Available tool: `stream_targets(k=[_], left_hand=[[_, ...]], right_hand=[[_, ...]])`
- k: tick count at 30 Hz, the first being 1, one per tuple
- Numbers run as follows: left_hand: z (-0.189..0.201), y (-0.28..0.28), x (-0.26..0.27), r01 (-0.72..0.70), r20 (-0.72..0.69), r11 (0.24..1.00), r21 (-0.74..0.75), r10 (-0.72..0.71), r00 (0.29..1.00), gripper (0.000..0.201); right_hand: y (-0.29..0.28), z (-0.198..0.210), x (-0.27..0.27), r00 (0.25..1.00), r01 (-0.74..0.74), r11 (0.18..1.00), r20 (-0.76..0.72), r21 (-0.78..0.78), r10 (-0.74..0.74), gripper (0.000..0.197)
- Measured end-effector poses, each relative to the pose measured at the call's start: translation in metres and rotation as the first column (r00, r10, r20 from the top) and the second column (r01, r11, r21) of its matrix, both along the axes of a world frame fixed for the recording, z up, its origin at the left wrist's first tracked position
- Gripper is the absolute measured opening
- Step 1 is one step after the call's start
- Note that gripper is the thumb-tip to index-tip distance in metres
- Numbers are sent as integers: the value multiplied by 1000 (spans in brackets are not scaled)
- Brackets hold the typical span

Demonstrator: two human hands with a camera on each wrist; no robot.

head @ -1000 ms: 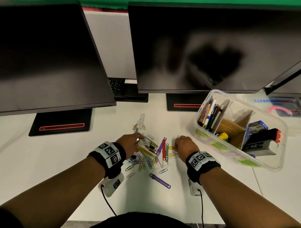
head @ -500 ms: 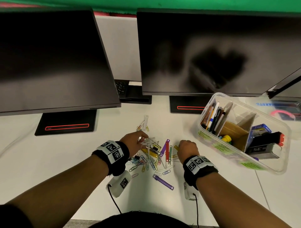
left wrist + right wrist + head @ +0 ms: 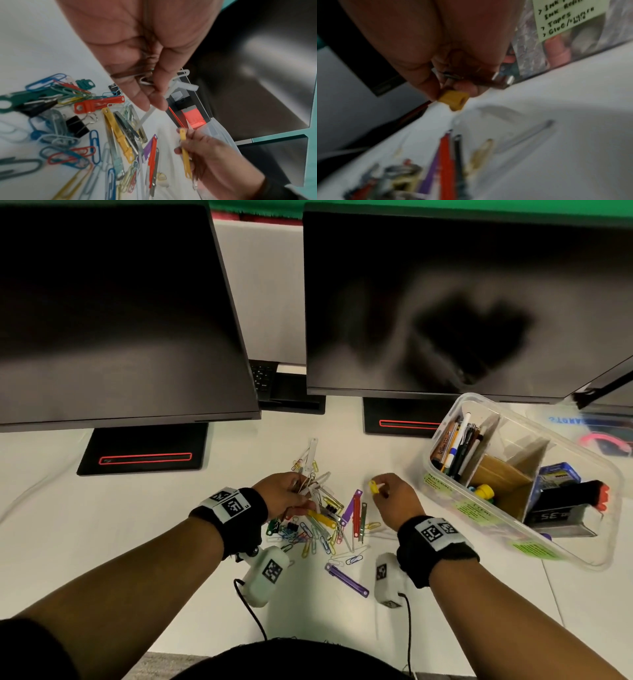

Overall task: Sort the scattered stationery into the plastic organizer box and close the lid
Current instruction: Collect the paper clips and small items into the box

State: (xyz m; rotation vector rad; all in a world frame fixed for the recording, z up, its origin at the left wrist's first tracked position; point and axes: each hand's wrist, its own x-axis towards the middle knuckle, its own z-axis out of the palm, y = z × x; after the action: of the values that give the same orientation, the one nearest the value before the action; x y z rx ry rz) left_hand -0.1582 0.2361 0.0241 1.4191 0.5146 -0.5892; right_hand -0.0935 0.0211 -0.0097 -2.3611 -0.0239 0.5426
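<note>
Stationery lies in a loose heap of paper clips and fastener strips [image 3: 325, 529] at the middle of the white desk [image 3: 102, 542], between the two wrists. Its 12 o'clock tip is a white strip [image 3: 312, 451] short of the monitor stands; its 6 o'clock outlier is a purple strip [image 3: 346, 580], lying apart from the rest with bare desk around it. The left hand [image 3: 284, 494] sits at the heap's 10 o'clock edge, fingers curled round a bundle of white clips and strips [image 3: 173, 86] that fan out past its fingertips (the wrist view shows thumb and forefinger pinching them). The right hand [image 3: 394, 498], at the heap's 2 o'clock, pinches a yellow fastener strip [image 3: 373, 486] held clear of the desk, one end poking out beyond the thumb. A red strip [image 3: 357, 517] and a second purple strip [image 3: 351, 506] lie side by side between the hands. At 3 o'clock from the heap stands the clear plastic organizer box [image 3: 582, 553], lid off, turned at an angle; a strip of bare desk separates its near wall from the right hand. Pens [image 3: 457, 445] stand in its left compartment, beside a cardboard divider [image 3: 503, 474]. Two dark monitors [image 3: 120, 320] overhang the desk at 12 o'clock, their lower edges above the far side of the heap. The desk's front edge runs at 6 o'clock, just before the person's body.
</note>
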Motion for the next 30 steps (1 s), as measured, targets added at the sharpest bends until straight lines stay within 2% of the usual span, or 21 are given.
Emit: stream_targets(k=[3, 5, 7, 11, 14, 17, 21, 23, 30], left_hand=[[2, -2, 1, 25, -5, 999, 43, -25, 1000, 15], [6, -5, 1, 54, 1, 995, 88, -54, 999, 17], [11, -7, 1, 73, 20, 991, 115, -76, 997, 26], [14, -11, 3, 126, 53, 976, 178, -137, 989, 28], [14, -11, 4, 186, 64, 958, 218, -204, 977, 17], [14, -12, 3, 214, 65, 945, 248, -237, 969, 18], [9, -11, 2, 199, 94, 947, 251, -229, 969, 23], [8, -8, 1, 216, 102, 944, 249, -247, 964, 20], [10, -8, 1, 227, 108, 941, 249, -260, 959, 30]], right_hand=[[15, 16, 4, 973, 165, 933, -207, 321, -101, 27], [23, 28, 5, 932, 278, 856, -339, 435, -130, 23], [27, 33, 6, 919, 297, 810, -383, 505, -98, 21], [32, 32, 5, 947, 142, 884, -321, 446, 10, 16], [35, 31, 5, 946, 63, 901, -313, 428, 82, 23], [38, 33, 2, 936, -9, 885, -307, 466, 172, 8], [39, 32, -2, 901, -43, 860, -352, 508, 253, 21], [39, 31, -3, 893, -59, 865, -361, 498, 269, 21], [45, 33, -6, 887, -69, 858, -361, 510, 286, 18]])
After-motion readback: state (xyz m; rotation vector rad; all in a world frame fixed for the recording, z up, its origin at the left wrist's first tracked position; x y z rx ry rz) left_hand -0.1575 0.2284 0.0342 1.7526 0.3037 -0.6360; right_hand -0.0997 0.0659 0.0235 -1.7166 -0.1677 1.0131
